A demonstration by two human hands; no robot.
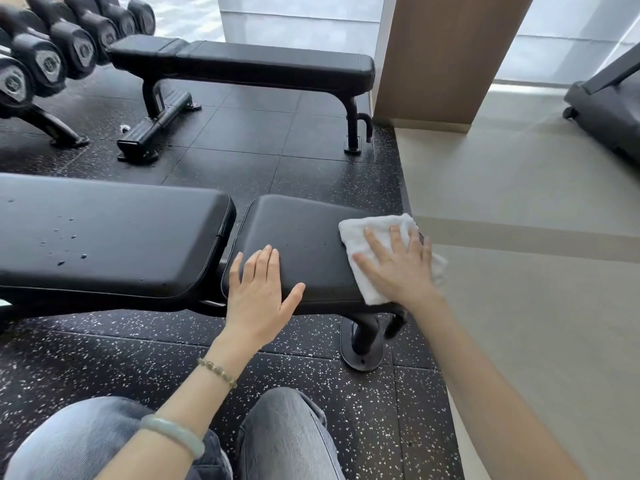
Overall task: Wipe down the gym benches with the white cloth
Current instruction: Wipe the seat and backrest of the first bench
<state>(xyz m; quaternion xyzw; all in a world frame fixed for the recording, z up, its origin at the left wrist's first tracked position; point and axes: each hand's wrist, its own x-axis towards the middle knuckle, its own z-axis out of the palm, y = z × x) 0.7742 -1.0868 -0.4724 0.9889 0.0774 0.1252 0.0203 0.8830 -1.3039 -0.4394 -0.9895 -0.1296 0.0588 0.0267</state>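
A black padded gym bench (114, 233) runs across in front of me, with a long back pad on the left and a shorter seat pad (304, 237) on the right. Water droplets dot the back pad. A folded white cloth (363, 230) lies on the right end of the seat pad, partly hanging over its edge. My right hand (398, 265) presses flat on the cloth, fingers spread. My left hand (259, 289) rests flat on the seat pad's near left corner, holding nothing. A second black bench (242, 60) stands farther back.
A rack of black dumbbells (52, 60) fills the upper left. A wooden pillar (443, 57) rises behind the far bench. The base of a treadmill (609, 109) sits at the right on pale flooring. Speckled black rubber tiles cover the floor under the benches. My knees show below.
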